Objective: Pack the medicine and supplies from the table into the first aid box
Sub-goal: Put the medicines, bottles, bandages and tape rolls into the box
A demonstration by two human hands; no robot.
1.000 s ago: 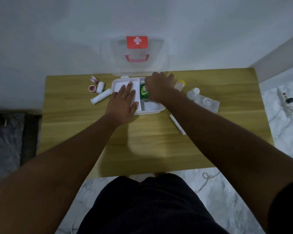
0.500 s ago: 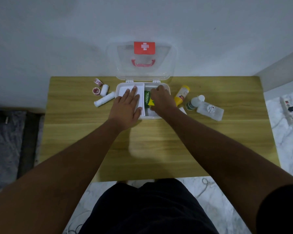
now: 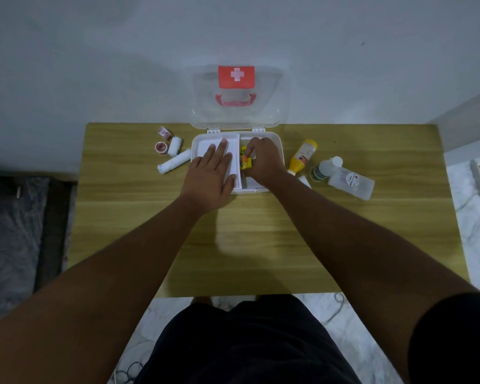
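**While one palm lies flat, the other hand grips a packet in the box**

As seen from above, dark shorts [image 3: 247, 342] fill the near edge, and both bare forearms reach forward over the wooden table [image 3: 261, 245]. The left hand [image 3: 209, 176] lies released, fingers straight, palm down on the white tray [image 3: 205, 142] in the left half of the first aid box [image 3: 277, 139]. The right hand [image 3: 263, 162] is curled inside the right half, its fingers grasping a green-and-yellow packet [image 3: 245, 161] beside the tray's edge.

Right of the box lie a yellow bottle [image 3: 302, 156], a green-labelled white bottle [image 3: 326, 169] and a clear bottle [image 3: 351, 182], the last two touching. Left of the box lie two bandage rolls [image 3: 174, 164] and two tape rolls [image 3: 161, 147].

Farther back, the clear lid [image 3: 272, 106] stands open against the wall, showing a red cross label [image 3: 236, 76] and a red handle [image 3: 235, 99].
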